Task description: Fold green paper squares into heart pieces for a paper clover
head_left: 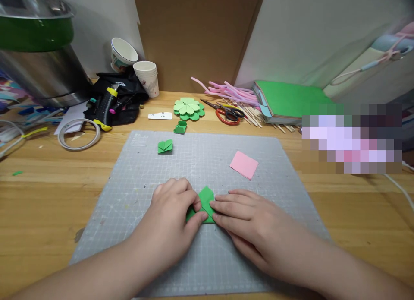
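Observation:
A partly folded piece of green paper (207, 197) lies on the grey cutting mat (258, 261), its pointed top facing away from me. My left hand (174, 209) pinches the paper's left side between thumb and curled index finger, hiding part of it. Resting on the right edge of the paper are the outstretched fingers of my right hand (252, 218), palm down. Farther back on the mat sit a small folded green paper piece (165, 146) and a second green folded piece (180, 127) at the mat's far edge. A pink paper stack (244, 165) lies right of centre.
Behind the mat are a layered green paper flower (186, 106), scissors (228, 113), wooden sticks (249, 113), pink straw-like strips (229, 93) and a green book (291, 99). A tape roll (79, 134), a black-yellow tool (106, 109) and paper cups (147, 77) stand left.

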Demonstrator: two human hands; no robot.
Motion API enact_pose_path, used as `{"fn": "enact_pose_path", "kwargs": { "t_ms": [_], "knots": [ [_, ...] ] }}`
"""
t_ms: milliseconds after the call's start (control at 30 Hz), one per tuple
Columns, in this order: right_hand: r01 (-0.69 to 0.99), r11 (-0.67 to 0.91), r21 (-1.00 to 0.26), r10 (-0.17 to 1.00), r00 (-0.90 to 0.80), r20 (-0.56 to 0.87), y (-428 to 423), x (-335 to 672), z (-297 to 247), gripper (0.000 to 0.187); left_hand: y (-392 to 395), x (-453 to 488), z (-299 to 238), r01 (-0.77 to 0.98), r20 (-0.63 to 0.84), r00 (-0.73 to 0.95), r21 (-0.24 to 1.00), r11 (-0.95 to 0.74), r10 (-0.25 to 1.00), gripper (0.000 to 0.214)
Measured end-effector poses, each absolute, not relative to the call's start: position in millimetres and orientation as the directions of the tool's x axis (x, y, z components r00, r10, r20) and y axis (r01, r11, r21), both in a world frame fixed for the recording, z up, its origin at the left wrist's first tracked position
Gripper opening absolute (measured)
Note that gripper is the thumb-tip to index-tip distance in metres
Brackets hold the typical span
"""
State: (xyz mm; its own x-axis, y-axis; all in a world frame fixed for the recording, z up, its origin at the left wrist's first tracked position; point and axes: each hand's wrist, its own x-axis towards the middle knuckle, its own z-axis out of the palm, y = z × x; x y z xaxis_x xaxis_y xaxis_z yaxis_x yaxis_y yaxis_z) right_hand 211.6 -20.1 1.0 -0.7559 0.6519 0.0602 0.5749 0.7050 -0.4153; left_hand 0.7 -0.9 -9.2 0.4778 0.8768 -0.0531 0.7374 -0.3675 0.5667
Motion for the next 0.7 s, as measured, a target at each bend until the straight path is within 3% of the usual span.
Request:
{"fn": "enact_pose_path", "kwargs": {
  "t_ms": [433,700],
  "knots": [
    [0.587,0.695,-0.416,0.644,-0.765,-0.003,-21.5,214.4,1.7,0.038,2.3,7.1,-8.4,0.78,-0.081,0.471,0.505,-0.371,0.879,0.01],
    [0.586,0.698,-0.412,0.683,-0.718,0.134,-29.9,211.4,4.7,0.029,3.8,7.0,-8.3,0.789,-0.091,0.472,0.489,-0.373,0.877,0.011]
  ]
}}
